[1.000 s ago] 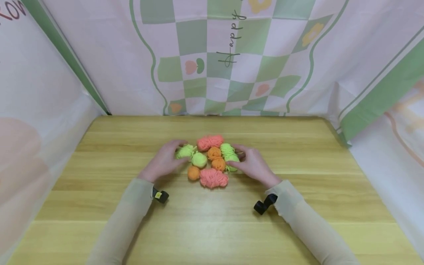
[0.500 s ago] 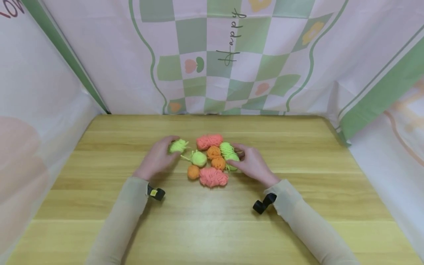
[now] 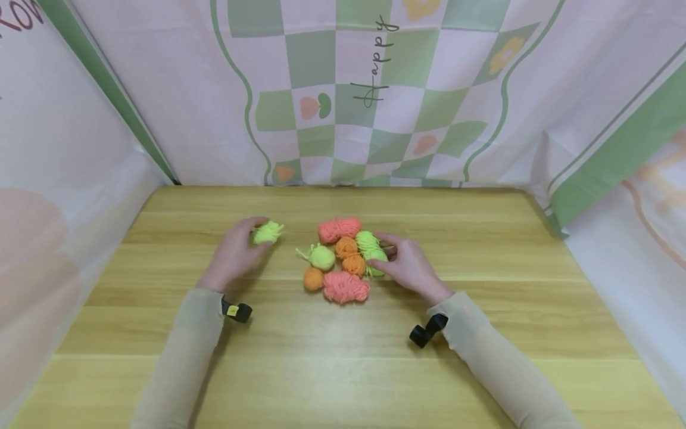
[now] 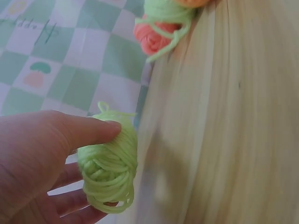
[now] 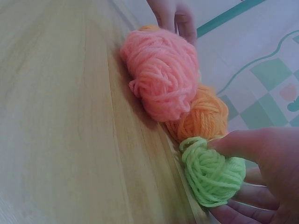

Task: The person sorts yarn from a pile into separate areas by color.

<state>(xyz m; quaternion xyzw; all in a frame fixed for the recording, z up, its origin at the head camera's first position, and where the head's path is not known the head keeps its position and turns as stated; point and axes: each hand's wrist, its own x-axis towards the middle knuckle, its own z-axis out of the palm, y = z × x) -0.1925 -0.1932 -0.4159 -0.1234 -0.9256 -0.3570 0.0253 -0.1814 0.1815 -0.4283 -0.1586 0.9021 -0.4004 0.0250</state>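
Note:
My left hand holds a small yellow-green ball of yarn between thumb and fingers, left of the group of yarn; a loose strand sticks up from its top. With thumb on the near side and fingers behind, my right hand grips a brighter green skein of yarn at the group's right edge. Against that skein lies orange yarn. A second yellow-green ball with a loose tail sits at the group's left side, beside a small orange ball.
A coral skein lies at the back of the group and another coral skein at its front. All rest on a wooden table. A checked cloth hangs behind the table's far edge, with more cloth at both sides.
My left hand has drawn the yellow-green ball away from the group, leftward and slightly toward the far side. The right hand and the other yarn have stayed put.

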